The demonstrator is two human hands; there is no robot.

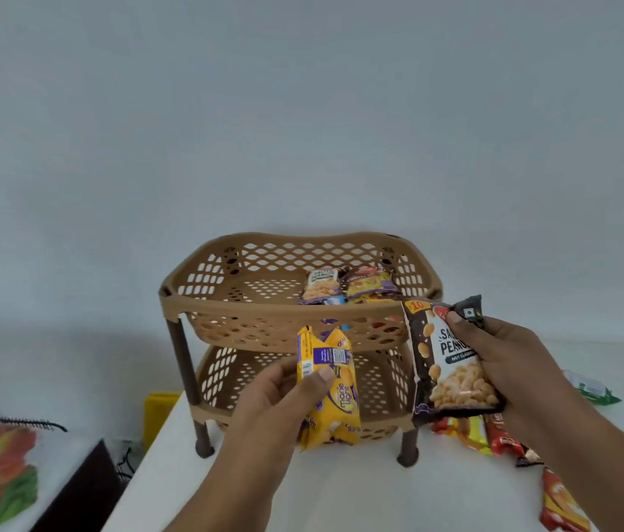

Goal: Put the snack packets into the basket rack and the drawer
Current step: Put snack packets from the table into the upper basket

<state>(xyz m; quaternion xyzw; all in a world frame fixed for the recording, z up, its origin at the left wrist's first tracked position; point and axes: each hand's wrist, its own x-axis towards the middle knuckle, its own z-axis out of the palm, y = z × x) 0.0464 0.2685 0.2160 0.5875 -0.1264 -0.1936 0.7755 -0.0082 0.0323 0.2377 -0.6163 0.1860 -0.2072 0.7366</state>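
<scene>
My left hand (283, 397) pinching a yellow plastic biscuit packet (337, 412) mid-frame, right hand (506, 359) clamped on a dark peanut packet (452, 382), red wrapper (560, 504) cut off lower right

Plain pale wall (302, 109) behind a white table (360, 493).

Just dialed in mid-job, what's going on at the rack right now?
A person is loading snack packets into a two-tier brown basket rack on a white table. The left hand holds a yellow packet in front of the lower tier; the right hand grips a dark salted peanuts packet beside the upper tier. A few packets already lie in the top basket, and more packets wait on the table at the right.
</scene>
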